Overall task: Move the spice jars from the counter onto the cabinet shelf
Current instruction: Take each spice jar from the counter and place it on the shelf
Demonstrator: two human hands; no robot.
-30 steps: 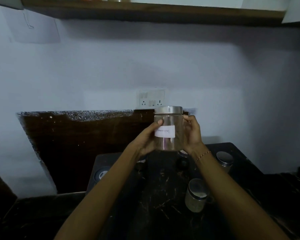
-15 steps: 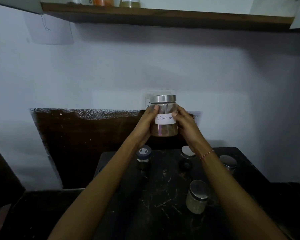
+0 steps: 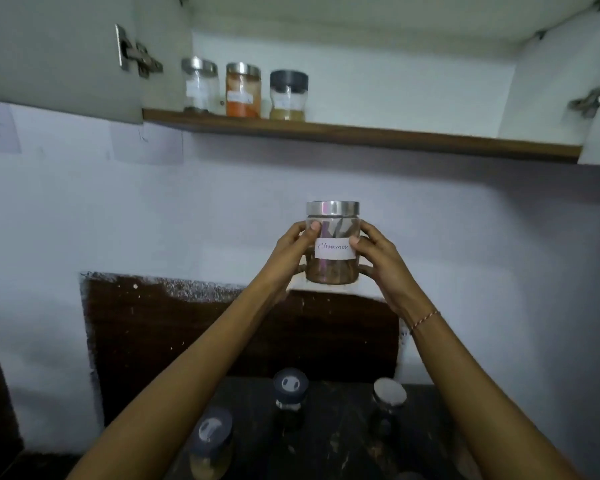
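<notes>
Head view: left hand [image 3: 293, 252] and right hand [image 3: 378, 258] fingers clasp the cinnamon jar [image 3: 332, 242] upright, label readable, below the cabinet shelf [image 3: 395, 136].

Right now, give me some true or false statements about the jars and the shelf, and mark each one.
1. Both hands, left hand and right hand, hold the cinnamon jar. True.
2. The cinnamon jar stands on the cabinet shelf. False: it is held below it.
3. Three jars stand on the shelf. True.
4. The orange spice jar has a black lid. False: its lid is metal.
5. The counter holds no jars. False: several remain.
</notes>
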